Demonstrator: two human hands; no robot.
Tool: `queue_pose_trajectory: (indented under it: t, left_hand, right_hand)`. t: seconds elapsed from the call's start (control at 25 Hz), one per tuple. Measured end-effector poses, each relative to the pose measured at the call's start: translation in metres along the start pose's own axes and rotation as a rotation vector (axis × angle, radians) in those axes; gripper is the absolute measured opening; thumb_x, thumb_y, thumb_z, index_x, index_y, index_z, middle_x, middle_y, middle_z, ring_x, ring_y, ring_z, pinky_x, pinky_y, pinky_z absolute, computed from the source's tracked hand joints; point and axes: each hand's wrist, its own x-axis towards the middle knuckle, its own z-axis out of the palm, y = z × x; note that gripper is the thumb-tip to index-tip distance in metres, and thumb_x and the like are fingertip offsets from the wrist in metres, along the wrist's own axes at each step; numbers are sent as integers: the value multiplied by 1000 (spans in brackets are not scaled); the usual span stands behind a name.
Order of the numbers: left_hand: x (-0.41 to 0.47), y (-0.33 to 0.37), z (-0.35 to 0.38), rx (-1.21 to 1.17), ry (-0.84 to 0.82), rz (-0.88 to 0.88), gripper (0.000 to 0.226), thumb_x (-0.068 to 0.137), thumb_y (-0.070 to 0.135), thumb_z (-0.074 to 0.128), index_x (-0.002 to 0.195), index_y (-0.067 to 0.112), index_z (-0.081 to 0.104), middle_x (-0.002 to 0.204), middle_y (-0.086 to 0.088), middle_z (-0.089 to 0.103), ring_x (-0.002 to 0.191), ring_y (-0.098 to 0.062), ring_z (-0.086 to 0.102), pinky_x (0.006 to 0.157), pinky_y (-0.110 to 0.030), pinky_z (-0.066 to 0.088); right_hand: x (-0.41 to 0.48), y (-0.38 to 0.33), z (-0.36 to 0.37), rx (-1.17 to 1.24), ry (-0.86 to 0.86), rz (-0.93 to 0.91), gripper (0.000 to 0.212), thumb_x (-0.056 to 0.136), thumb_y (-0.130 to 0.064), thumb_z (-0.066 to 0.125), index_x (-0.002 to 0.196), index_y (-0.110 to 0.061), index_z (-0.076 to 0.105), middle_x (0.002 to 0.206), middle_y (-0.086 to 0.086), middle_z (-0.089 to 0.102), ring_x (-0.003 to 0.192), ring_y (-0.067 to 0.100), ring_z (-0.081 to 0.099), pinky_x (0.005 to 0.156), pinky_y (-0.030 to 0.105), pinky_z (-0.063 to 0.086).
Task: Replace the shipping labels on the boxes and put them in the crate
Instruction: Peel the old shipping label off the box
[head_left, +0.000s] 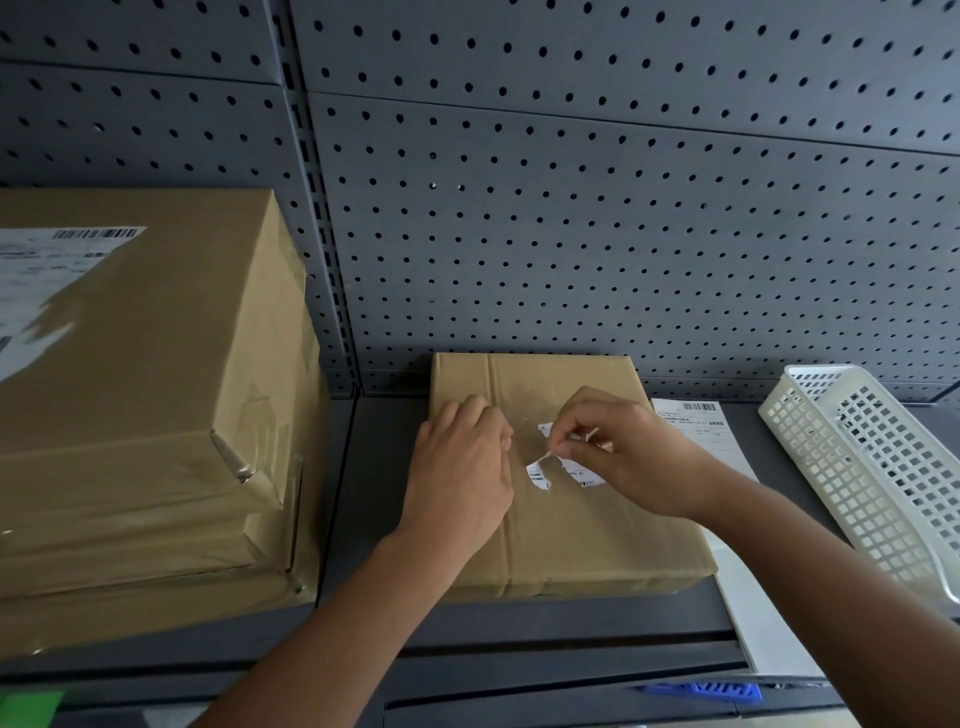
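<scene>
A flat brown cardboard box (571, 525) lies on the grey shelf in front of me. Torn white remnants of its old label (540, 470) cling to the top. My left hand (460, 462) rests on the box's left part with curled fingers, pressing it down. My right hand (618, 447) pinches a strip of the torn label between thumb and fingers, lifted slightly off the cardboard. A fresh white label sheet (701, 431) with a barcode lies on the shelf just right of the box, partly under my right forearm.
Stacked large cardboard boxes (145, 415), the top one carrying a taped label, fill the left side. A white perforated plastic crate (872, 467) stands at the right edge. A grey pegboard wall (571, 208) closes the back. Something blue (701, 691) shows below the shelf.
</scene>
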Motion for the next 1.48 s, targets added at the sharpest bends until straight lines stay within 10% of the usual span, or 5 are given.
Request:
queue_pose_trajectory:
  t: [0.32, 0.64, 0.88, 1.08, 1.48]
  left_hand:
    - [0, 1, 0, 14, 2, 2, 11, 95, 15, 54, 93, 23, 62, 99, 10, 55, 97, -14, 53, 86, -35, 46]
    - [2, 0, -3, 49, 6, 36, 8, 93, 14, 61, 90, 22, 61, 96, 11, 55, 94, -15, 55, 80, -35, 48]
    - [7, 4, -7, 70, -6, 50, 9, 93, 16, 59, 89, 23, 58, 94, 11, 55, 92, -14, 55, 79, -34, 47]
    - [9, 5, -5, 44, 12, 48, 7, 94, 16, 59, 90, 22, 60, 95, 10, 56, 92, -15, 56, 78, -35, 48]
    - [4, 1, 1, 19, 64, 43, 6, 91, 16, 59, 89, 21, 60, 92, 9, 54, 89, -14, 53, 78, -33, 45]
  right_hand:
    - [-22, -4, -27, 432, 206, 138, 14, 100, 0, 49, 92, 0, 61, 90, 12, 70, 79, 24, 67, 68, 27, 53]
    - [-17, 10, -14, 496, 318, 461, 44, 101, -42, 48, 89, -1, 59, 77, 10, 67, 61, 11, 55, 58, 24, 45]
    - [-15, 27, -15, 389, 354, 391, 4, 95, -6, 58, 94, -10, 58, 80, 6, 73, 60, 15, 56, 64, 35, 51]
    - [-4, 29, -4, 0, 222, 232, 48, 89, 11, 35, 95, -23, 70, 93, 0, 66, 80, 13, 59, 69, 19, 47]
    - [24, 21, 8, -110, 113, -67, 33, 92, 10, 36, 101, -13, 58, 92, -8, 69, 80, -2, 59, 76, 22, 49]
